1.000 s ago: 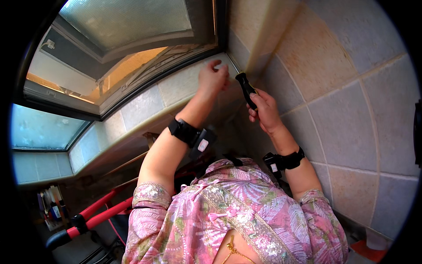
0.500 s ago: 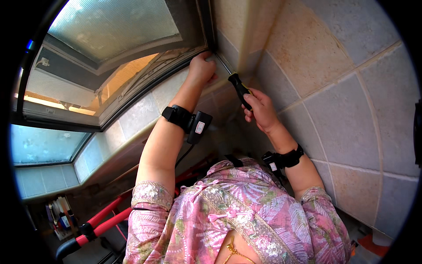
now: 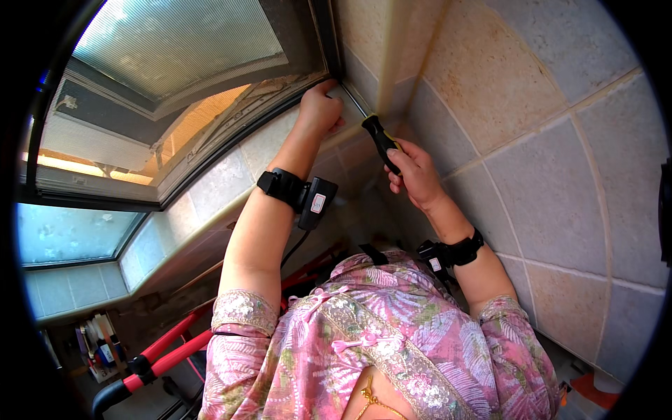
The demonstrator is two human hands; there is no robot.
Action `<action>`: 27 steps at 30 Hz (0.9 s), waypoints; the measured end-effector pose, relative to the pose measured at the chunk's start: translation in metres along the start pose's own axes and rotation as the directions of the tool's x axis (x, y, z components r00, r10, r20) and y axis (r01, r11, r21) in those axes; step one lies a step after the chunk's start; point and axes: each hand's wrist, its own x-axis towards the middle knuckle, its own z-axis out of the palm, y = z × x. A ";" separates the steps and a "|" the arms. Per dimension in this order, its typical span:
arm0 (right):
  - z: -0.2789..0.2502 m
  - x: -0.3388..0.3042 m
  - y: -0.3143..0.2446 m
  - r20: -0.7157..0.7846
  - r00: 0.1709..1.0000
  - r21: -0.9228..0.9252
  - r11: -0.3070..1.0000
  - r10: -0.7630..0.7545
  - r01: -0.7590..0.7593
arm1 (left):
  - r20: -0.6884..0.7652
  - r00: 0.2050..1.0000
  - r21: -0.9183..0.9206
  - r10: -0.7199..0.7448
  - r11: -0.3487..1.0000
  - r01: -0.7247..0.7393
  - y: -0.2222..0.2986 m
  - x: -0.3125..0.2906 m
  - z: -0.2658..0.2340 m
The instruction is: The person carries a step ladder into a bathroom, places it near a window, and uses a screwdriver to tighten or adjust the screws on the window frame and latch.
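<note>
My right hand point(image 3: 414, 173) is wrapped round the black and yellow handle of a screwdriver point(image 3: 379, 134). Its metal shaft slants up and left, and the tip reaches the lower right corner of the dark window frame point(image 3: 334, 42). At that same corner my left hand point(image 3: 322, 110) is closed, with fingers curled against the frame just left of the shaft. What those fingers hold, if anything, is hidden. Behind the frame a mesh screen point(image 3: 98, 129) and a tilted ribbed glass sash point(image 3: 175, 45) show.
A tiled ledge point(image 3: 217, 185) runs below the window, and a tiled wall point(image 3: 546, 189) rises close on my right. Red metal tubing with black ends point(image 3: 171, 357) stands at lower left, near a container of small items point(image 3: 101, 346). Black straps with small boxes point(image 3: 318, 203) circle both forearms.
Almost nothing differs. The view has shifted very slightly; both hands and the screwdriver stay at the frame corner.
</note>
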 end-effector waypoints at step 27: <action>0.000 0.000 -0.002 0.013 1.000 0.014 1.000 -0.020 0.020 | -0.003 1.000 -0.041 0.001 0.999 -0.001 0.000 0.004 0.002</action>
